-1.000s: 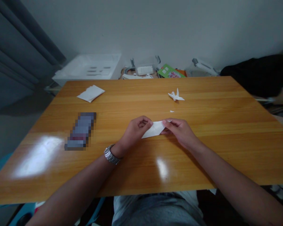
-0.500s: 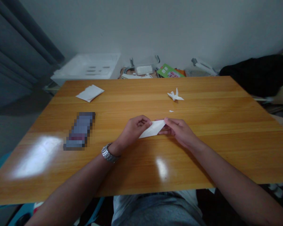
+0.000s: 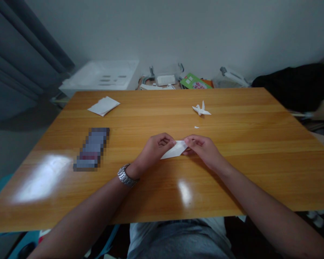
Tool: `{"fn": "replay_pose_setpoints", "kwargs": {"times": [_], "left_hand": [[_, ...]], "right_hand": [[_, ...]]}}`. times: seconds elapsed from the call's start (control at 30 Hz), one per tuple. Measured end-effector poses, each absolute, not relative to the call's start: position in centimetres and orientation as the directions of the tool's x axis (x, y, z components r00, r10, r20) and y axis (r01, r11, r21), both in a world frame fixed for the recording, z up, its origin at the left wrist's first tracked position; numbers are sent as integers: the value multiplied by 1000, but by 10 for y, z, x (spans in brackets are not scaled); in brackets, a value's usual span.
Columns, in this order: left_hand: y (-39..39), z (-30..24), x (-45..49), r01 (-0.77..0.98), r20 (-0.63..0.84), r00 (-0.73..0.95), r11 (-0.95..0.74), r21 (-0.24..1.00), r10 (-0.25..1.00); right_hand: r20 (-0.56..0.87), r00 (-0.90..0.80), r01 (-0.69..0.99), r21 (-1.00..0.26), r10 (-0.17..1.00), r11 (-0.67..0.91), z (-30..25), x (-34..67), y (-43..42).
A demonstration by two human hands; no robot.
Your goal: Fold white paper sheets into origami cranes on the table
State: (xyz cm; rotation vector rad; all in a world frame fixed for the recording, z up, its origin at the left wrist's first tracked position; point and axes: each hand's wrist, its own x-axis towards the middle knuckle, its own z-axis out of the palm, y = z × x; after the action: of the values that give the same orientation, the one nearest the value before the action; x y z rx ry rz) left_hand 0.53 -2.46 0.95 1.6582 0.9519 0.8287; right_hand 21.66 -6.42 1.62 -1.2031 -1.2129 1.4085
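A folded piece of white paper [image 3: 174,150] is held between both hands above the middle of the table. My left hand [image 3: 157,146], with a metal watch [image 3: 126,175] at its wrist, pinches the paper's left part between thumb and curled fingers. At the paper's right end, my right hand [image 3: 203,148] grips it with the thumb on top; its other fingers are partly hidden behind. Beyond the right hand a small white paper scrap [image 3: 196,127] lies on the wood. Farther back stands a white folded paper crane [image 3: 202,109].
The wooden table [image 3: 140,122] has a stack of white paper [image 3: 104,106] at the back left and a blurred-out phone-like object [image 3: 93,149] nearer. Behind the table are a white foam tray [image 3: 102,73], a green booklet [image 3: 194,82] and black cloth [image 3: 294,84].
My right thumb and fingers have slid left along the top edge of the paper, closer to my left hand. Less of the paper shows between them. The left hand keeps its pinch.
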Motion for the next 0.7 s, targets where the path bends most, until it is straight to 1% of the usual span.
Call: {"fn": "replay_pose_setpoints", "kwargs": {"times": [0.13,0.27,0.5,0.6,0.7], "left_hand": [[-25,9,5,191,67,486,-181,965,871],[-21,7,2,185,41,491,-150,971,870],[-21,15,0,274,42,493,-202,940,869],[-21,17,-1,321,41,476,-217,922,879],[-19,16,-3,321,66,471,-240,916,880]], "right_hand": [[-77,-123,84,-994,989,-67,15,218,-65],[-52,-125,144,-989,991,-34,11,222,-62],[-32,-144,238,-971,989,3,9,223,-62],[-66,-178,245,-969,982,-21,9,223,-64],[-133,-212,230,-970,968,-83,8,225,-64]]}}
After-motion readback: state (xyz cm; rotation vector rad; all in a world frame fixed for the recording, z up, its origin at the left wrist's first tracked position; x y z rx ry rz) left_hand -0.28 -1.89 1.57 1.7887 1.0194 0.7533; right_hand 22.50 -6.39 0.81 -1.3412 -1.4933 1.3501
